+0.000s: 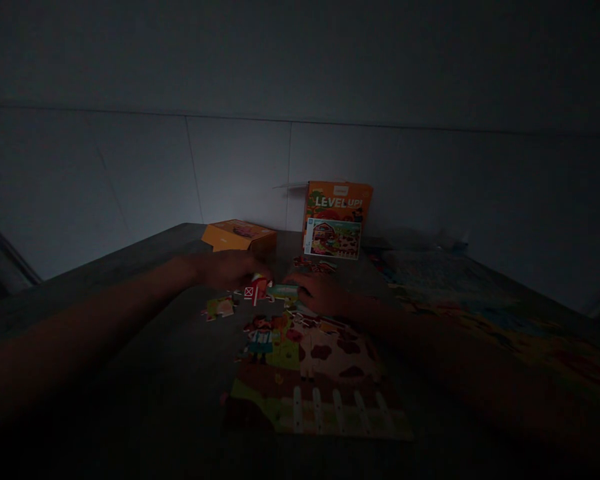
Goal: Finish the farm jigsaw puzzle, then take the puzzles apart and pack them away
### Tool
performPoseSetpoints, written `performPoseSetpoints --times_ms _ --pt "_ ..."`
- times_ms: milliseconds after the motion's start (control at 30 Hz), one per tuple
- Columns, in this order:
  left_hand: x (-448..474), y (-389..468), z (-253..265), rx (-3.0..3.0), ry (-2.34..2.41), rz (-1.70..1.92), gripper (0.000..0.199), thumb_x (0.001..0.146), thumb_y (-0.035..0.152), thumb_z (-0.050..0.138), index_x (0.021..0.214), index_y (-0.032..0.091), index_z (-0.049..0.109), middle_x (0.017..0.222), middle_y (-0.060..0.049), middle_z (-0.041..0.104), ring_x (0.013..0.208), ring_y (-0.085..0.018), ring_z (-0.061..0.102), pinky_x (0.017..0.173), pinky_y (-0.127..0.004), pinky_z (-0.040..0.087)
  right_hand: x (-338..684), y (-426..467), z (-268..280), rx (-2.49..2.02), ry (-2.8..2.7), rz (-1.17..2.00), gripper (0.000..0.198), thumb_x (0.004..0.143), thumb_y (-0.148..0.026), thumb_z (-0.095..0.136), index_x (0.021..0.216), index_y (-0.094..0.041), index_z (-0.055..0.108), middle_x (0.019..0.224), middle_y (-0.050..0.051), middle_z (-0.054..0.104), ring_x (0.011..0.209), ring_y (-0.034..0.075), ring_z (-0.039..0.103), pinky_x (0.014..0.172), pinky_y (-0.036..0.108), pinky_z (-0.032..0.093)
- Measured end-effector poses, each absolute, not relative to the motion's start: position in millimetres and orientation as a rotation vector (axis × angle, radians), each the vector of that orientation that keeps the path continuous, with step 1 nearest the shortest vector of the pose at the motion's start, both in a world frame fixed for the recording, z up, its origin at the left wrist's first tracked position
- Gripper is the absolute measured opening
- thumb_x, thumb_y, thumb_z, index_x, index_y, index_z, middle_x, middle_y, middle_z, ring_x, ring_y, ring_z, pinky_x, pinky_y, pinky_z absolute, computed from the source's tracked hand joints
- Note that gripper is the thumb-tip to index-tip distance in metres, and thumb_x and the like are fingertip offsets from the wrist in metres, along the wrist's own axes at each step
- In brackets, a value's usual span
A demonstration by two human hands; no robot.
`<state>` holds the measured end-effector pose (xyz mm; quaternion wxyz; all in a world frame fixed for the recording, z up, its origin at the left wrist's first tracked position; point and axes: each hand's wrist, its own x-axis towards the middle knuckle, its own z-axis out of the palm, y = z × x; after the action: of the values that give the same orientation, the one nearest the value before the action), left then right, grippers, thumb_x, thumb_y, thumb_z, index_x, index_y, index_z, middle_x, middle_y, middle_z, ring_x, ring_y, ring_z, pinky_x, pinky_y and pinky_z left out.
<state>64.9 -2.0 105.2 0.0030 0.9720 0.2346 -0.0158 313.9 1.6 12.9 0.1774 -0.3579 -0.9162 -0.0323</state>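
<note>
Dimly, left hand point(227, 269): at the red piece point(261, 289); whether its grip is closed, cannot tell.
Right hand point(323, 293): at the green piece point(283, 291), right of the red; grip equally unclear.
Puzzle point(337, 360): partly joined, near on the counter point(165, 250).
Orange box point(337, 200): upright, far.

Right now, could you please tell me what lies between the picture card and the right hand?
In the head view, a cluster of puzzle pieces lies between the picture card and the right hand.
</note>
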Motion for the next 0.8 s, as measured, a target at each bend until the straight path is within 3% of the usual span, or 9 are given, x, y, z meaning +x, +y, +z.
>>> performPoseSetpoints --times_ms 133,233,500,800 --pt "73 -11 100 3.201 0.782 -0.016 0.049 0.086 0.008 0.044 0.128 0.031 0.055 0.119 -0.007 0.059 0.098 -0.022 0.061 0.074 -0.028 0.045 313 3 10 -1.114 -2.592 -0.178 0.028 0.087 -0.017 0.046 0.111 -0.014 0.062 0.097 0.011 0.069 0.085 0.021 0.063 0.076 0.030 0.042" --pt "78 -16 94 3.309 0.858 0.011 0.051 0.088 0.011 0.045 0.136 0.028 0.045 0.124 -0.010 0.057 0.094 -0.024 0.063 0.068 -0.030 0.046 313 5 9 -1.085 -2.596 -0.170 0.030 0.087 -0.017 0.049 0.114 -0.014 0.060 0.104 0.012 0.068 0.090 0.022 0.062 0.079 0.030 0.042" --pt "86 -19 97 3.352 1.087 -0.107 0.018 0.092 0.024 0.055 0.106 0.015 0.063 0.100 -0.013 0.067 0.086 -0.025 0.065 0.068 -0.032 0.048 313 2 12 -1.072 -2.621 -0.210 0.023 0.086 -0.015 0.047 0.106 -0.015 0.060 0.098 0.009 0.068 0.088 0.021 0.061 0.075 0.028 0.041" --pt "84 -22 96 3.473 0.777 -0.053 0.035 0.096 0.013 0.039 0.126 0.023 0.053 0.106 -0.008 0.064 0.086 -0.022 0.062 0.069 -0.031 0.046 313 4 11 -1.091 -2.612 -0.192 0.022 0.086 -0.017 0.050 0.104 -0.013 0.063 0.097 0.011 0.069 0.088 0.022 0.063 0.076 0.030 0.043"
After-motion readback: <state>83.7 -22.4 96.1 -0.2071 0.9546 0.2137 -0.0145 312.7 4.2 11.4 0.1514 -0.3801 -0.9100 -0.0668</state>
